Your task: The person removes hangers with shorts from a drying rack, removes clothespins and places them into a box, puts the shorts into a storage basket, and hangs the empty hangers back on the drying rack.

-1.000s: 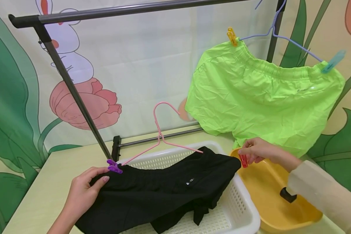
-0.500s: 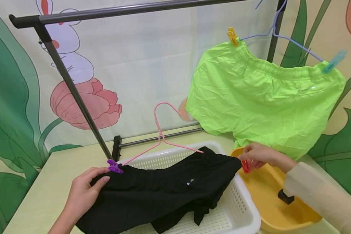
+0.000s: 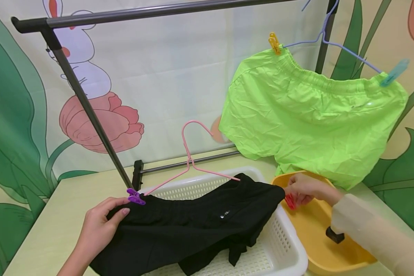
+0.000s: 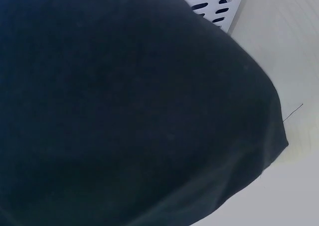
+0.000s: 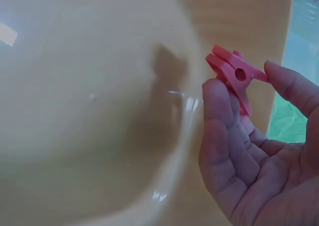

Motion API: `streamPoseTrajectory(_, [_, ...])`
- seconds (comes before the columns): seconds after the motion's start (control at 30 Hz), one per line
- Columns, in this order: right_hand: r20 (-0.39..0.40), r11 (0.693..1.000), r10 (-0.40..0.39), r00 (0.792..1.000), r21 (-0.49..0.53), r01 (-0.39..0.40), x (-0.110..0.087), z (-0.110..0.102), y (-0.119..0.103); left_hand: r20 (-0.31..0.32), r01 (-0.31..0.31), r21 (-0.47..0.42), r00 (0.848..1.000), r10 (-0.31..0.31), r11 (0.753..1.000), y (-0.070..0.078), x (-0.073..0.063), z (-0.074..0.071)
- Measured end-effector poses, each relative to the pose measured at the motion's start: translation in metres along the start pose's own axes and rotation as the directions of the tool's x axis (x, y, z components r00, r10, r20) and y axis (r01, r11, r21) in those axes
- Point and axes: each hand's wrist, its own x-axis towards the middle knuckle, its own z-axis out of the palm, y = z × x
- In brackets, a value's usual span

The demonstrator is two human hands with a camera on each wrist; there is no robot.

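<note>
Black shorts (image 3: 189,222) hang from a pink hanger (image 3: 189,161), over a white basket. A purple clothespin (image 3: 135,196) clips the left end of their waistband. My left hand (image 3: 98,224) pinches that end, thumb in front, fingertips right at the clothespin. In the left wrist view the dark cloth (image 4: 134,106) fills most of the picture and hides the hand. My right hand (image 3: 308,188) holds a red clothespin (image 5: 232,74) between thumb and fingers, beside the shorts' right end and over a yellow basin. No clothespin shows on that right end.
The white basket (image 3: 293,245) stands under the shorts, with the yellow basin (image 3: 327,245) at its right. Lime-green shorts (image 3: 310,115) hang behind on a blue hanger (image 3: 352,55), held by yellow (image 3: 274,43) and teal (image 3: 395,73) clothespins. A dark metal rack (image 3: 151,13) spans the back.
My right hand has lowered slightly with the red clothespin, which has turned and is now partly hidden by the fingers. My left hand and the black shorts stay almost still.
</note>
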Motion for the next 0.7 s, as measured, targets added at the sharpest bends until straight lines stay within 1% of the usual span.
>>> streamPoseTrajectory(0.13, [-0.016, 1.000, 0.020, 1.000, 0.001, -0.020, 0.003, 0.002, 0.004, 0.000, -0.001, -0.004, 1.000, 0.001, 1.000, -0.001, 0.000, 0.000])
streamPoseTrajectory(0.4, [-0.036, 0.998, 0.030, 0.999, -0.050, -0.031, 0.007, 0.007, 0.005, 0.004, 0.004, -0.003, 1.000, -0.004, 1.000, -0.001, 0.000, 0.001])
streamPoseTrajectory(0.53, [-0.036, 0.997, 0.036, 0.999, -0.070, -0.039, 0.009, 0.009, 0.006, 0.005, 0.004, -0.004, 1.000, -0.004, 1.000, -0.001, 0.000, 0.001])
streamPoseTrajectory(0.7, [-0.036, 0.996, 0.046, 0.998, -0.072, -0.048, 0.010, 0.011, 0.007, -0.003, -0.003, -0.003, 1.000, 0.003, 1.000, -0.001, 0.000, 0.001])
